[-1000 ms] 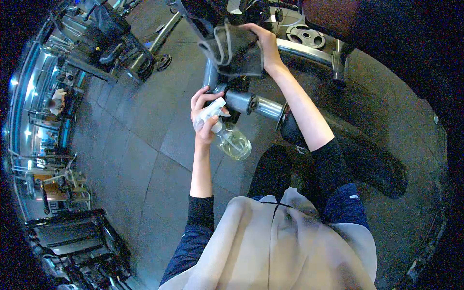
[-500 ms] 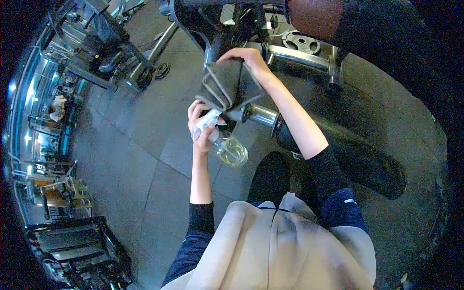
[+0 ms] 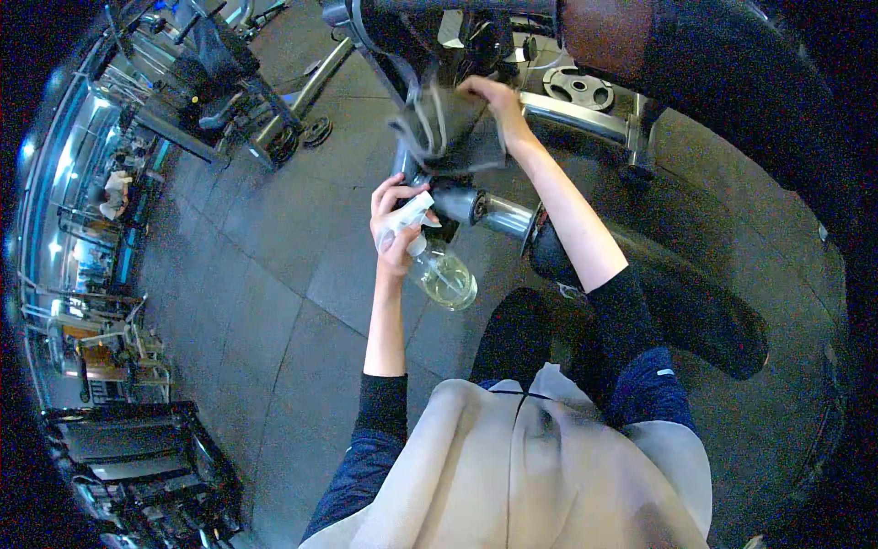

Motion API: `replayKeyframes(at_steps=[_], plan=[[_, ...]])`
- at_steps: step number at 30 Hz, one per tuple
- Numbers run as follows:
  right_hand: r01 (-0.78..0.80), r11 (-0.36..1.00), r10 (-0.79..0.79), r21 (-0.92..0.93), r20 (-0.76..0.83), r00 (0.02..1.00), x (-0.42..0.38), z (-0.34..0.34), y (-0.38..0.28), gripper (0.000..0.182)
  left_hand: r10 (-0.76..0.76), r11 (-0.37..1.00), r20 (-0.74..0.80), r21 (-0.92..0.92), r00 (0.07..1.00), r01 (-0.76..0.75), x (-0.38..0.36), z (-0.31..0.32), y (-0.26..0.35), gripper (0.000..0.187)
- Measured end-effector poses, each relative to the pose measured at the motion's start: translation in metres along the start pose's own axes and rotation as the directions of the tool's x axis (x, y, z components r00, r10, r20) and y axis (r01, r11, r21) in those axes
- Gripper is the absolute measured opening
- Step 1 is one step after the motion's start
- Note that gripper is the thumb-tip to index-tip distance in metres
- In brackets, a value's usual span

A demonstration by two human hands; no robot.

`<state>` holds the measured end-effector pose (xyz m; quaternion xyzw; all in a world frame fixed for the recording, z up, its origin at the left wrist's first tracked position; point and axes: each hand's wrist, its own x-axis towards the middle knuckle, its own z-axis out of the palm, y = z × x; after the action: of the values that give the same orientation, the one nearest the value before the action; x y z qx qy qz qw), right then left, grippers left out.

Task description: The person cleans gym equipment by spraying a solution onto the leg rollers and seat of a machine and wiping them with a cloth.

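Observation:
My left hand is closed around the neck and trigger of a clear spray bottle with a white head, part full of pale yellow liquid. The bottle tilts down to the right, and its nozzle points up at the machine. Above it, my right hand grips the edge of a dark grey cloth with light stripes, which is smeared by motion. Behind the cloth and beside the bottle is the exercise machine's metal tube, joined to a black padded roller. The cloth hides part of the frame.
A grey weight plate sits near the machine's silver base bar. Dark rubber tiles cover the floor. More gym equipment stands at upper left, and a black machine at lower left. A person is in the far left background.
The cloth has swung up and to the right with my right hand, and its folds have changed shape. My left hand and the spray bottle have shifted slightly up and right.

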<state>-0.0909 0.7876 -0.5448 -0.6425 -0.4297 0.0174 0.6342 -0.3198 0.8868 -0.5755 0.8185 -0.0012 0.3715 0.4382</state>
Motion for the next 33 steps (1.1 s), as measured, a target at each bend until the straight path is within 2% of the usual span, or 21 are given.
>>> replayKeyframes(at_steps=[2, 3, 5, 6, 8, 9, 10, 11, 12, 13, 15, 16, 19, 20, 23, 24, 27, 28, 29, 31, 33], plan=[[0.017, 1.000, -0.015, -0.004, 0.201, 0.979, -0.008, 0.006, 0.006, 0.020, 0.008, 0.998, 0.075, 0.060, 0.997, -0.012, -0.003, -0.009, -0.012, 0.049], [-0.007, 0.999, 0.023, -0.051, 0.315, 0.949, -0.016, 0.007, -0.009, 0.021, -0.030, 1.000, 0.010, -0.005, 0.999, 0.030, -0.005, -0.006, -0.014, 0.052], [0.070, 0.991, -0.021, -0.115, 0.387, 0.922, -0.014, 0.003, -0.019, 0.022, -0.114, 0.985, -0.111, -0.141, 0.987, 0.098, -0.009, 0.002, -0.015, 0.058], [0.072, 0.993, -0.031, -0.092, 0.384, 0.923, -0.012, 0.002, -0.020, 0.022, -0.113, 0.988, -0.074, -0.117, 0.991, 0.103, -0.008, -0.002, -0.014, 0.066], [0.063, 0.997, -0.042, -0.043, 0.377, 0.925, -0.010, 0.003, -0.020, 0.022, -0.097, 0.990, -0.112, -0.110, 0.989, 0.084, -0.010, 0.000, -0.015, 0.064], [0.047, 0.999, -0.049, 0.015, 0.325, 0.945, -0.007, 0.004, -0.013, 0.023, -0.093, 0.991, -0.127, -0.109, 0.988, 0.079, -0.008, 0.002, -0.011, 0.063], [0.032, 0.997, -0.051, 0.073, 0.273, 0.961, 0.000, 0.006, 0.000, 0.023, -0.027, 0.999, 0.017, 0.021, 1.000, 0.026, -0.004, -0.006, -0.007, 0.060], [0.019, 0.991, -0.048, 0.133, 0.223, 0.974, 0.005, 0.007, 0.014, 0.023, -0.015, 1.000, 0.011, 0.016, 1.000, 0.015, -0.003, -0.004, -0.004, 0.058], [0.063, 0.990, -0.074, 0.128, 0.077, 0.994, 0.009, 0.005, 0.018, 0.024, -0.005, 1.000, 0.003, 0.013, 1.000, 0.005, 0.001, 0.000, 0.003, 0.056], [0.195, 0.981, -0.195, -0.008, -0.065, 0.979, 0.013, 0.004, 0.022, 0.025, 0.006, 1.000, -0.007, 0.012, 1.000, -0.006, 0.003, 0.002, 0.008, 0.054], [0.004, 0.870, 0.047, 0.493, -0.091, 0.995, 0.018, -0.001, 0.024, 0.024, 0.008, 1.000, 0.004, 0.013, 1.000, -0.008, 0.002, 0.001, 0.011, 0.048], [0.063, 0.990, -0.030, 0.127, -0.241, 0.970, 0.016, -0.002, 0.014, 0.024, 0.005, 1.000, 0.008, 0.027, 1.000, -0.005, 0.003, 0.000, 0.010, 0.047], [0.089, 0.974, 0.008, 0.209, -0.425, 0.905, 0.007, 0.002, -0.011, 0.025, 0.014, 0.999, 0.018, 0.034, 1.000, -0.014, 0.002, -0.001, 0.006, 0.047], [0.054, 0.996, -0.018, 0.065, -0.461, 0.887, 0.011, 0.008, 0.000, 0.025, 0.020, 1.000, 0.011, 0.020, 1.000, -0.020, 0.002, 0.000, 0.003, 0.047], [0.038, 0.997, -0.013, 0.074, -0.310, 0.951, 0.001, 0.011, -0.017, 0.025, 0.020, 1.000, 0.002, 0.003, 1.000, -0.020, 0.002, 0.001, 0.006, 0.046], [0.096, 0.995, -0.086, 0.017, -0.307, 0.948, 0.003, 0.009, -0.012, 0.022, 0.017, 1.000, 0.005, -0.003, 1.000, -0.017, 0.002, 0.001, 0.006, 0.046], [-0.062, 0.989, 0.061, 0.138, 0.011, 0.998, -0.003, 0.006, -0.002, 0.019, 0.024, 0.999, 0.045, 0.033, 0.999, -0.026, 0.000, -0.004, -0.001, 0.046], [-0.047, 0.995, 0.054, -0.085, 0.080, 0.995, -0.006, 0.008, -0.004, 0.019, 0.029, 0.998, 0.067, 0.052, 0.997, -0.032, 0.000, -0.005, -0.004, 0.046], [0.047, 0.999, -0.044, -0.012, 0.198, 0.979, -0.012, 0.012, 0.000, 0.021, -0.002, 1.000, 0.021, -0.002, 1.000, 0.002, -0.003, -0.003, -0.006, 0.046], [0.092, 0.996, -0.082, -0.019, 0.307, 0.948, -0.015, 0.013, -0.006, 0.024, -0.062, 0.994, -0.057, -0.089, 0.996, 0.057, -0.005, 0.003, -0.002, 0.047], [0.017, 1.000, -0.009, -0.017, 0.354, 0.935, -0.008, 0.008, -0.012, 0.020, -0.113, 0.984, -0.125, -0.154, 0.986, 0.094, -0.005, 0.007, -0.003, 0.048]])
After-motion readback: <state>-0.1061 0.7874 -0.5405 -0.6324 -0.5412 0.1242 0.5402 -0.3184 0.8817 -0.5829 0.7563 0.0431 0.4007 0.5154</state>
